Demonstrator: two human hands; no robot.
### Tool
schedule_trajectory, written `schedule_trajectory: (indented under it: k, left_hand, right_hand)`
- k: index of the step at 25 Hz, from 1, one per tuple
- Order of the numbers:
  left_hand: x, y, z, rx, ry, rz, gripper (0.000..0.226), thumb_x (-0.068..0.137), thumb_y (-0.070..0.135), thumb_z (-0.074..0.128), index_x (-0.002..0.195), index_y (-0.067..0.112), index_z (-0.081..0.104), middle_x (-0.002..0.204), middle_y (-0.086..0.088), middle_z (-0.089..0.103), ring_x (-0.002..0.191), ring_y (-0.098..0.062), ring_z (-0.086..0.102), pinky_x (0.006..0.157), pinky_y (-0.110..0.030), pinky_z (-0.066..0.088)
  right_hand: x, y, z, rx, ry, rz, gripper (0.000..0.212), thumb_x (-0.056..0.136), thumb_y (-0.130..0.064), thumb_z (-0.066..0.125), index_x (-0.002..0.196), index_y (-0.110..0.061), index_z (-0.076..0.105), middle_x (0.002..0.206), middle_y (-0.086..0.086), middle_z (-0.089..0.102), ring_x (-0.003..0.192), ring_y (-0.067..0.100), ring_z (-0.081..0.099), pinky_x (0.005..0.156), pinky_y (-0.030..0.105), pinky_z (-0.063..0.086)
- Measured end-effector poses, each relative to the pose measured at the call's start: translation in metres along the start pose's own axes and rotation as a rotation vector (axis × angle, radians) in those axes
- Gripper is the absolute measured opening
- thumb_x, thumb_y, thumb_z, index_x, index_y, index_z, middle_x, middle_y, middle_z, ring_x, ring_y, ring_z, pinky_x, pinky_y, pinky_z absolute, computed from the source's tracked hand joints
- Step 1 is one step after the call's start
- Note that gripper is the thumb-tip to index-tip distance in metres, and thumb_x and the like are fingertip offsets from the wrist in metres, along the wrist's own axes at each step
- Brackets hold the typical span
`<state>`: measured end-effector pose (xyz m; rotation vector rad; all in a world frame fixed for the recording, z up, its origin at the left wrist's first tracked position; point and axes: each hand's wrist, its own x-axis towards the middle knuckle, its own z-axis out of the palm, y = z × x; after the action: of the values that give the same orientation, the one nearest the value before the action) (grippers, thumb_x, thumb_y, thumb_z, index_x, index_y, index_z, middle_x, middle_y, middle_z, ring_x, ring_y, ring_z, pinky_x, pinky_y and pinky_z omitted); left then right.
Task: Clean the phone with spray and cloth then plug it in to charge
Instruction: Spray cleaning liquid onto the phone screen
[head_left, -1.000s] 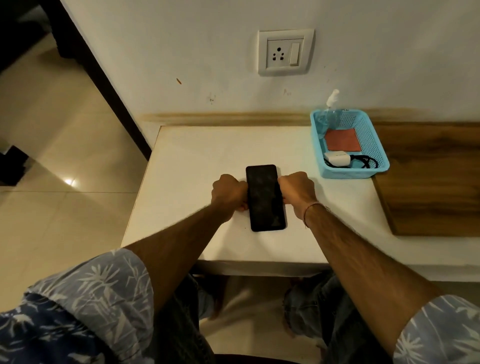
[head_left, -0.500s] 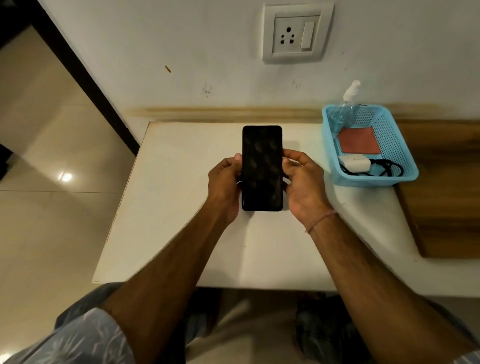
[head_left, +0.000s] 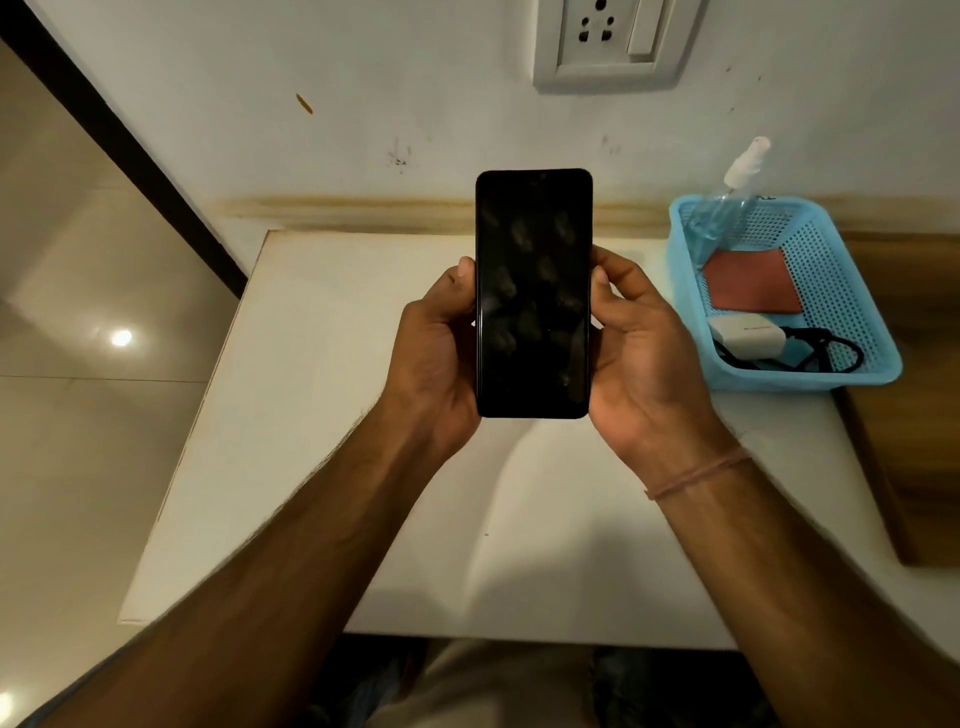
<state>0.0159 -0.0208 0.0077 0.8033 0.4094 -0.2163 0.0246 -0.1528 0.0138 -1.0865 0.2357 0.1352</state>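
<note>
Phone (head_left: 534, 291) upright between hands, left hand (head_left: 439, 358) and right hand (head_left: 641, 358) gripping its long edges.

White table (head_left: 270, 415) against a scuffed wall (head_left: 208, 78), glossy tiled floor (head_left: 78, 467) beside

Bare worktop (head_left: 311, 415) lies open on the left. The blue basket (head_left: 836, 270) blocks its right side, spray bottle (head_left: 740, 169) sticking above the rim.

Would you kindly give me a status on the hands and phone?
Left hand and right hand grip the phone by its long edges. Screen smudged, held above the table. Spray bottle, cloth, charger untouched in basket.
</note>
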Motion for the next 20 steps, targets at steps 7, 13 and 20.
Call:
schedule_trajectory:
  k: [7,13,20]
  left_hand:
    - [-0.0061,-0.0006,0.0044,0.011,-0.052,0.016,0.052,0.094,0.036,0.055,0.134,0.003,0.056,0.140,-0.022,0.058,0.120,-0.041,0.064,0.091,-0.051,0.058]
    - [-0.0033,0.0007,0.0038,-0.009,-0.131,0.035,0.038,0.091,0.031,0.055,0.125,0.013,0.054,0.128,-0.018,0.053,0.127,-0.044,0.057,0.101,-0.059,0.051]
    - [-0.0028,-0.0004,0.0034,0.008,-0.117,0.021,0.053,0.101,0.033,0.050,0.142,0.000,0.048,0.149,-0.023,0.049,0.129,-0.044,0.056,0.101,-0.061,0.050]
  right_hand:
    - [-0.0045,-0.0069,-0.0041,-0.087,-0.064,-0.028,0.026,0.102,-0.026,0.042,0.120,-0.024,0.062,0.115,-0.002,0.070,0.102,0.023,0.069,0.079,0.042,0.059]
    - [-0.0031,-0.0069,-0.0071,-0.052,-0.103,-0.034,0.027,0.102,-0.025,0.042,0.119,-0.024,0.062,0.115,-0.001,0.070,0.104,0.023,0.069,0.080,0.043,0.059]
    - [-0.0017,-0.0047,-0.0093,-0.030,-0.111,-0.028,0.027,0.102,-0.024,0.042,0.121,-0.023,0.062,0.120,0.003,0.068,0.111,0.028,0.065,0.087,0.050,0.056]
